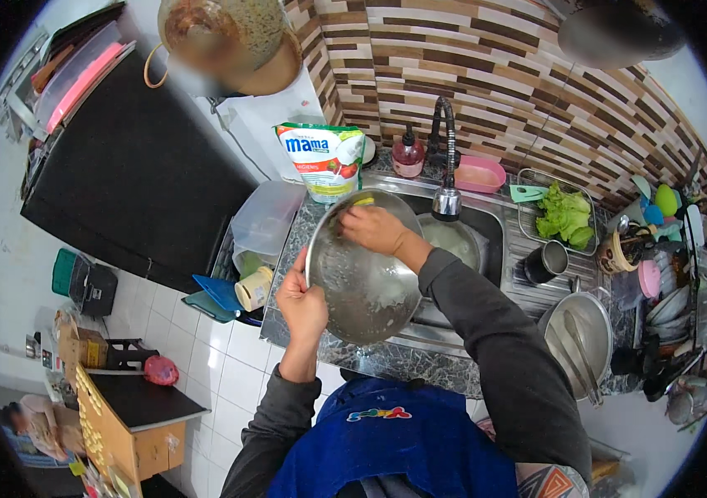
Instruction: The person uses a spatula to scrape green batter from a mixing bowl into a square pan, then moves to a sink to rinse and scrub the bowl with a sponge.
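Observation:
A large stainless steel bowl (353,299) is tilted over the left edge of the sink, with suds and wet streaks on its inner wall. My left hand (302,302) grips its left rim, thumb uppermost. Inside the bowl, my right hand (371,227) presses a sponge (364,202) against the upper wall; only a yellow bit of it shows past the fingers. Below the black flexible faucet (447,202), a second metal bowl (450,239) with cloudy water sits in the sink basin (493,227), partly hidden by my right forearm.
A dish soap pouch (322,163) stands behind the bowl, near a pump bottle (407,155) and a pink tray (479,174). To the right are lettuce (565,215) in a wire basket, a dark metal cup (546,260) and a pot (577,336) holding tongs. Another person (45,426) is at far left.

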Available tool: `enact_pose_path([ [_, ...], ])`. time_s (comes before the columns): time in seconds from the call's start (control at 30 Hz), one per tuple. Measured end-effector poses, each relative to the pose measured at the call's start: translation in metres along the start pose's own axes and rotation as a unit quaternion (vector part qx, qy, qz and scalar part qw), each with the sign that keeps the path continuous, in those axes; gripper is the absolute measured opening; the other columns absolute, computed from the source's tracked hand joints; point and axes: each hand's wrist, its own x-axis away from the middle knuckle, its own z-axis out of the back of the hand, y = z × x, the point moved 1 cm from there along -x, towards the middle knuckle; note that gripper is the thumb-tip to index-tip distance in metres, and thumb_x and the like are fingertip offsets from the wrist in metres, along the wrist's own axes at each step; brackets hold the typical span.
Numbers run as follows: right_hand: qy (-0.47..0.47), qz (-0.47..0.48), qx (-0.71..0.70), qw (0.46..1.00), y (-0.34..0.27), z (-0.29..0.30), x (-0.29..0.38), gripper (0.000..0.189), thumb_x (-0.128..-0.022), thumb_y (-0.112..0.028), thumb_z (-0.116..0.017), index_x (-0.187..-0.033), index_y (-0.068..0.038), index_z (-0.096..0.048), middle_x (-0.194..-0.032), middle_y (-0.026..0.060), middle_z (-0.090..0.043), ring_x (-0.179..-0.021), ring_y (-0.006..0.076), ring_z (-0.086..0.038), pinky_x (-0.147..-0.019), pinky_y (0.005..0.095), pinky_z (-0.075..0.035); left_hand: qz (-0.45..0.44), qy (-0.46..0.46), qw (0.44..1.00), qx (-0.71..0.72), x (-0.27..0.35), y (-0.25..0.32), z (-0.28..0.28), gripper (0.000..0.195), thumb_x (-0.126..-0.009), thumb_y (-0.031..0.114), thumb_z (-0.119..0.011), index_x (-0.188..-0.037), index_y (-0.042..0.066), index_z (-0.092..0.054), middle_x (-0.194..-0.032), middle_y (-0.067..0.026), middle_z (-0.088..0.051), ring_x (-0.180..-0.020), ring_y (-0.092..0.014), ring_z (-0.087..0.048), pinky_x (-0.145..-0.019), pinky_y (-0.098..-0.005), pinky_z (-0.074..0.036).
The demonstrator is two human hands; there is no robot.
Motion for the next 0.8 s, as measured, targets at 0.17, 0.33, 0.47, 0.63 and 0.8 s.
enact_pose_path([
  [0.17,-0.058,-0.397,-0.101,0.91,-0.028,-0.022,0.06,0.017,-0.07,-0.015,-0.053,-0.083,-0.006,-0.059,-0.089,0.0118,-0.05,-0.086,0.0283,-0.051,-0.071,0.037,-0.045,-0.055,0.02,0.998,0.02,-0.01,-0.01,0.002,0.021,-0.053,-0.014,-0.037,-0.055,0.005,-0.029,-0.118,-0.0242,-0.046,-0.099,-0.021,-0.05,-0.085,-0.0282,-0.036],
  [0.33,-0.111,-0.397,-0.193,0.89,-0.083,-0.029,0.071,0.015,-0.067,-0.01,-0.053,-0.079,-0.007,-0.062,-0.083,0.0159,-0.052,-0.082,0.0312,-0.052,-0.071,0.0411,-0.044,-0.041,0.042,0.996,0.06,-0.01,-0.02,-0.005,0.021,-0.054,-0.014,-0.037,-0.056,0.005,-0.029,-0.118,-0.0234,-0.046,-0.097,-0.02,-0.05,-0.085,-0.028,-0.036],
  [0.47,-0.124,-0.423,-0.14,0.887,-0.062,-0.023,0.066,0.018,-0.064,-0.005,-0.052,-0.08,-0.005,-0.061,-0.081,0.0161,-0.054,-0.078,0.032,-0.054,-0.069,0.0411,-0.045,-0.007,0.043,0.996,0.073,-0.011,-0.02,-0.007,0.022,-0.053,-0.014,-0.038,-0.056,0.005,-0.029,-0.118,-0.0218,-0.047,-0.089,-0.017,-0.051,-0.081,-0.0255,-0.039],
  [0.63,0.129,-0.501,-0.164,0.84,-0.019,-0.025,0.038,0.029,-0.065,-0.007,-0.058,-0.093,-0.001,-0.057,-0.086,0.0172,-0.053,-0.081,0.0343,-0.053,-0.069,0.0404,-0.044,-0.01,0.003,0.999,0.051,-0.015,-0.02,-0.016,0.022,-0.054,-0.015,-0.038,-0.056,0.005,-0.03,-0.118,-0.0223,-0.047,-0.092,-0.017,-0.051,-0.08,-0.0247,-0.039],
  [0.8,0.105,-0.346,-0.354,0.863,-0.082,-0.019,-0.004,0.024,-0.068,-0.006,-0.055,-0.092,-0.003,-0.056,-0.091,0.0148,-0.052,-0.086,0.0338,-0.051,-0.075,0.0392,-0.043,0.004,0.027,0.997,0.073,-0.021,-0.034,-0.011,0.025,-0.053,-0.017,-0.036,-0.058,0.006,-0.029,-0.12,-0.0237,-0.044,-0.097,-0.021,-0.051,-0.08,-0.0256,-0.041],
])
